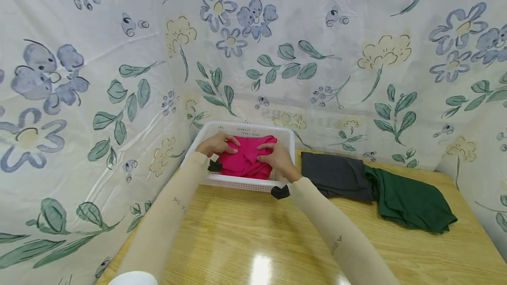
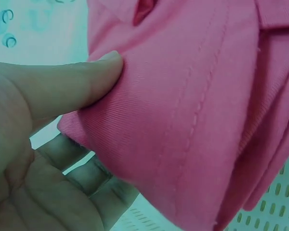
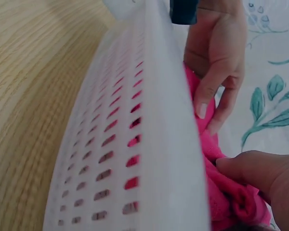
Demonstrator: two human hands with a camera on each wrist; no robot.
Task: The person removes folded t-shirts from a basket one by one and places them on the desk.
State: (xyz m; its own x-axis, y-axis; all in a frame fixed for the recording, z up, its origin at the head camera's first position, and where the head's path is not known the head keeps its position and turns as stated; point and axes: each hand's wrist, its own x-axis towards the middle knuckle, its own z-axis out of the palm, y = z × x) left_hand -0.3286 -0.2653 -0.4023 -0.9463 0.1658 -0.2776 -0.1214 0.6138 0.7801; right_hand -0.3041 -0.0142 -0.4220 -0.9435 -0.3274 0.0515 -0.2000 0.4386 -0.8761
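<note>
A folded bright pink garment [image 1: 246, 157] lies inside a white perforated plastic basket [image 1: 237, 184]. On its left side my left hand [image 1: 215, 144] pinches the edge, and the left wrist view shows the thumb on top with the fingers beneath the stitched cloth [image 2: 154, 106]. Opposite it, my right hand [image 1: 278, 158] holds the garment's right side. In the right wrist view the right thumb [image 3: 255, 168] presses on the bunched pink cloth, while the other fingers are mostly hidden. The basket wall [image 3: 168, 144] covers part of the garment there.
Right of the basket, a folded dark grey garment [image 1: 336, 175] lies on the wooden table [image 1: 237, 228]. A dark green garment [image 1: 412, 199] touches its right end. A floral-patterned cloth [image 1: 277, 56] hangs behind and along the left side, close to the basket.
</note>
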